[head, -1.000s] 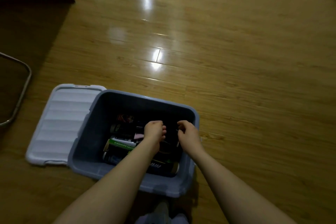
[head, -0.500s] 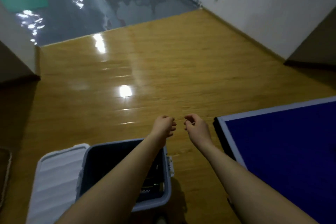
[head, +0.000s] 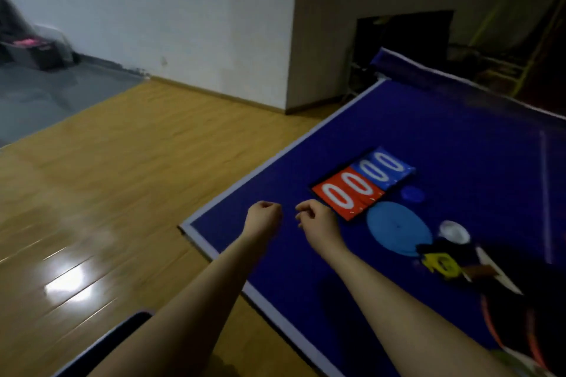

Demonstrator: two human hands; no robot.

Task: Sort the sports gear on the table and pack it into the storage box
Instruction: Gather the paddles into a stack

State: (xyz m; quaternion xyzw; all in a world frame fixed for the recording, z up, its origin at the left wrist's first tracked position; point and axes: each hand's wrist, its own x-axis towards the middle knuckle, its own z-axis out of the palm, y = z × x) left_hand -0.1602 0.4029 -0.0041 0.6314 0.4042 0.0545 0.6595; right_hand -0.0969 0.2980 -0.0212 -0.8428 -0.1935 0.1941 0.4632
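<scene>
My left hand [head: 265, 217] and my right hand [head: 317, 222] hover over the near corner of the blue table [head: 459, 138], both loosely curled with nothing in them. Just right of my right hand lies a red-and-blue scoreboard [head: 363, 182] showing white zeros. A light blue disc [head: 398, 228] lies beside it, with a small dark blue disc [head: 413, 194] and a white round object [head: 454, 231] nearby. A black and yellow item [head: 444, 260] lies further right. The storage box's dark rim [head: 122, 330] shows at the bottom left, under my left forearm.
Wooden floor [head: 107, 193] spreads to the left of the table. A white wall [head: 183, 15] and a corner pillar stand behind. Dark gear with orange straps [head: 520, 324] lies at the table's near right. A dark bin [head: 33, 52] sits far left.
My view has swung up and right from the storage box to the blue table. Both hands left the box's inside and now hang over the table corner, empty.
</scene>
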